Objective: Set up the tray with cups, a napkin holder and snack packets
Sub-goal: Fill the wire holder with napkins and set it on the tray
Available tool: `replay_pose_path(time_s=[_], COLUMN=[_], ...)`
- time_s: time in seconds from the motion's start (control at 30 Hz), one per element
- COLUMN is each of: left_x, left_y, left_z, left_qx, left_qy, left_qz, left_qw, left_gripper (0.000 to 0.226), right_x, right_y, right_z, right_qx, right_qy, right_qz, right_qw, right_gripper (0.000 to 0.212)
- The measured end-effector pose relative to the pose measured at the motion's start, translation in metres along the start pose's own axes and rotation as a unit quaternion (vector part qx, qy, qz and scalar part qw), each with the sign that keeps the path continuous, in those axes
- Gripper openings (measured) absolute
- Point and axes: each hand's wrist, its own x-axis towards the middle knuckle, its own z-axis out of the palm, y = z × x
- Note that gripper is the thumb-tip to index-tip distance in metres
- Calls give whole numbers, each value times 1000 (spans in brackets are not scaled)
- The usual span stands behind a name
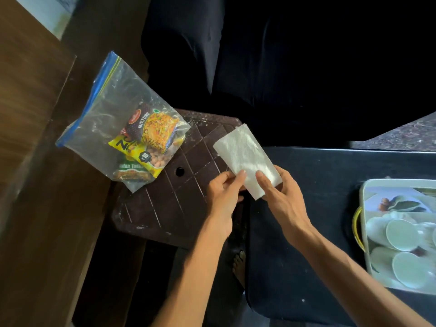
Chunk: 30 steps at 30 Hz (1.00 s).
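Two hands are gripping a folded white napkin (245, 154) just right of the frame's centre. The left hand (223, 197) is coming in from the bottom centre and the right hand (280, 197) from the lower right. Both are pinching the napkin's near, lower end. Each thumb is pressing down on the napkin's top face, the two thumbs lying side by side and a little apart. The left hand's other fingers (225, 178) are curling in at the napkin's left edge. The right hand's fingers are running underneath, with their tips showing past its right edge. The far end of the napkin is sticking out free toward the upper left, beyond all the fingertips, tilted diagonally.

The napkin is hanging over the join between a dark brown stool (179, 199) with scored lines and a dark table (306, 175) to its right; whether it is touching either one cannot be told.

At the left of centre, a clear zip bag (111, 109) with a blue seal is lying partly on the stool's far left corner. It is holding several snack packets (151, 135) bunched at its lower end, well apart from both hands.

At the right edge of the frame, a pale tray (368, 185) with a yellow handle is sitting on the table. It is carrying pale cups (398, 234) that appear to be upside down, though they are blurred.
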Motion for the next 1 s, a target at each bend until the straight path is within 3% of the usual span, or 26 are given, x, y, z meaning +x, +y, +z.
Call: replay_pose_path(time_s=[0.13, 0.27, 0.47, 0.63, 0.8, 0.9, 1.0], left_x=[-23, -29, -29, -44, -67, -84, -101], left_y=[-10, -5, 5, 0, -3, -9, -19], left_z=[20, 37, 72, 131, 217, 280, 346], left_qx=[-25, -82, 114, 252, 369, 384, 359], left_qy=[-22, -16, -74, -128, -174, -202, -240], left_qz=[-12, 27, 129, 222, 338, 415, 453], left_qw=[999, 996, 982, 933, 848, 799, 780], left_gripper=[25, 33, 21, 15, 4, 8, 9], right_x=[-12, -25, -42, -60, -83, -96, -107], right_y=[10, 21, 41, 60, 79, 93, 106], right_z=[-32, -75, -144, -207, -288, -339, -384], right_qx=[8, -26, -87, -117, -177, -212, -194], right_qy=[30, 18, 48, 105, 217, 294, 348], right_qz=[-41, -68, -103, -142, -199, -203, -187], right_qw=[999, 997, 990, 977, 939, 910, 898], right_gripper=[20, 19, 17, 20, 14, 14, 13])
